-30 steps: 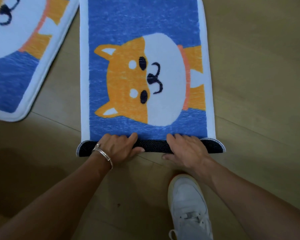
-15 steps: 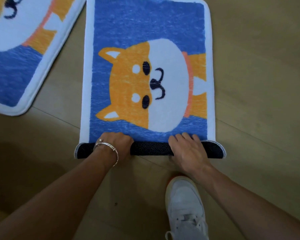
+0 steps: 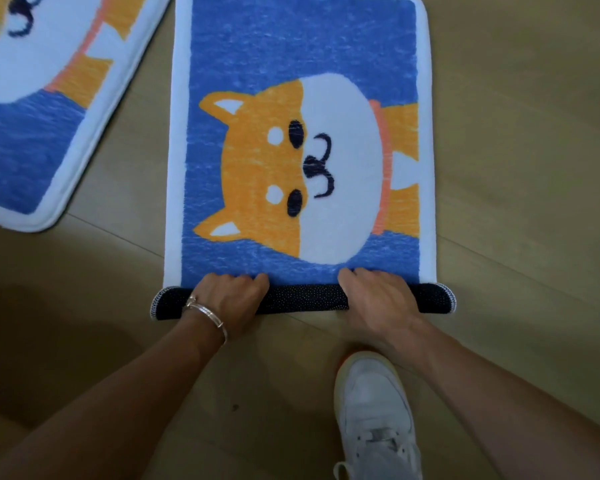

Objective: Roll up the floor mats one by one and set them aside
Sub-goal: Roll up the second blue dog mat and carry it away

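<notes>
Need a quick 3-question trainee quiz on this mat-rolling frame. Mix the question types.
1. True or false: the left hand and the right hand both grip the rolled edge of the dog mat.
2. The second mat lies: A) flat, to the left; B) rolled up, to the right; C) stacked on the dog mat.
3. Which wrist wears the bracelet?

Key: 1 true; 2 A; 3 left.

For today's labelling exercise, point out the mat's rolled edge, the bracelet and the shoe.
rolled edge (image 3: pixel 302 298), head view, middle of the dark dotted underside.
bracelet (image 3: pixel 205 313), head view, silver band across the wrist.
shoe (image 3: pixel 374 403), head view, white toe.
</notes>
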Demonstrator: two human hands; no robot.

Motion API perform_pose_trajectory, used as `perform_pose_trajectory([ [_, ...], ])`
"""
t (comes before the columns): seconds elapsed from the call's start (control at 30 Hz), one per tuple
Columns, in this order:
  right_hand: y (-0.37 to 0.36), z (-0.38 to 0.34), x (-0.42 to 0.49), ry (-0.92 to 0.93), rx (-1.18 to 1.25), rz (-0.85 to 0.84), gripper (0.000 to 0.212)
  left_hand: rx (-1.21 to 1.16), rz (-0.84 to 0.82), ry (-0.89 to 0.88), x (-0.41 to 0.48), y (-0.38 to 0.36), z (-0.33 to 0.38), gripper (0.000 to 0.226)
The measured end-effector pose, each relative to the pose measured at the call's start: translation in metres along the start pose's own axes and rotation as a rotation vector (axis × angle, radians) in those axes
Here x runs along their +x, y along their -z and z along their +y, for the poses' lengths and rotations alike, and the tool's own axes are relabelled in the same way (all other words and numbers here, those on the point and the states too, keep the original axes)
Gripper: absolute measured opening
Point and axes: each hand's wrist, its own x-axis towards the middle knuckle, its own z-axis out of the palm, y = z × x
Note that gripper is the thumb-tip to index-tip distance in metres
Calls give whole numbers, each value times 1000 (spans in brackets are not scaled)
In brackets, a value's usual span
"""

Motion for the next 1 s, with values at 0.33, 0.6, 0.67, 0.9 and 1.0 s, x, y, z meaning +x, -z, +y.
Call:
perform_pose_trajectory([
  [0.33, 4, 0, 9, 17, 60, -26, 17, 2, -89, 73, 13, 14, 3, 34],
  [0.6, -1, -1, 3, 39, -87, 58, 29, -29, -94, 25, 24, 17, 7, 24],
  [0.67, -9, 2, 0, 23, -115, 131, 41, -5, -122, 7, 30, 24, 5, 24],
  [0.9, 15, 3, 13, 6, 97, -33, 13, 58, 123, -37, 10, 7, 16, 53],
  [1.0, 15, 1, 8, 2, 28, -14, 18, -48, -41, -3, 17, 13, 19, 36],
])
